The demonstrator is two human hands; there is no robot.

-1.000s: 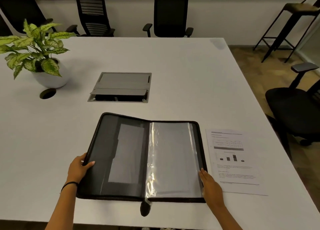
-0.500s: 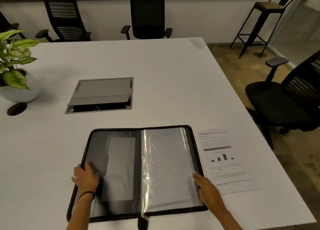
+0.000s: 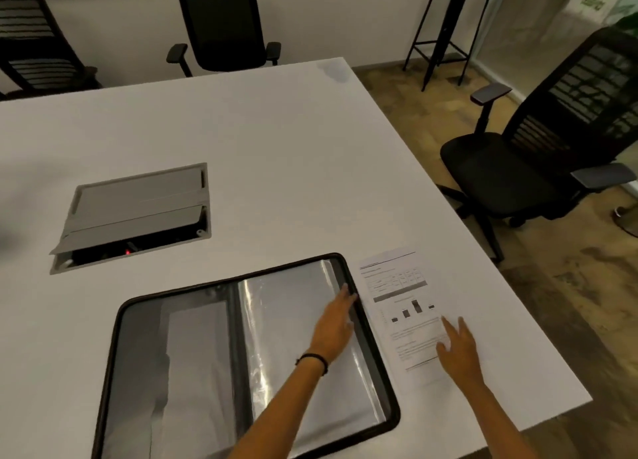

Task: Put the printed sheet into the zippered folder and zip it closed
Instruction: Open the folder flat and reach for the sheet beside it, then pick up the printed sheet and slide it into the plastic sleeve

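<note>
Reaching for printed sheet (image 3: 402,315), flat just right of open zippered folder (image 3: 193,348). Right hand (image 3: 457,346) spread on sheet, gripping nothing; left hand (image 3: 334,327) open over folder's right sleeve. Advice: lift one edge first, avoid creasing.

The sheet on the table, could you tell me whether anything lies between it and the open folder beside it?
Nothing visible does. The sheet lies flat just right of the folder, with only a bare strip of table between. The right hand is on the sheet; the left hand reaches across the folder's clear sleeve to its right edge.
</note>
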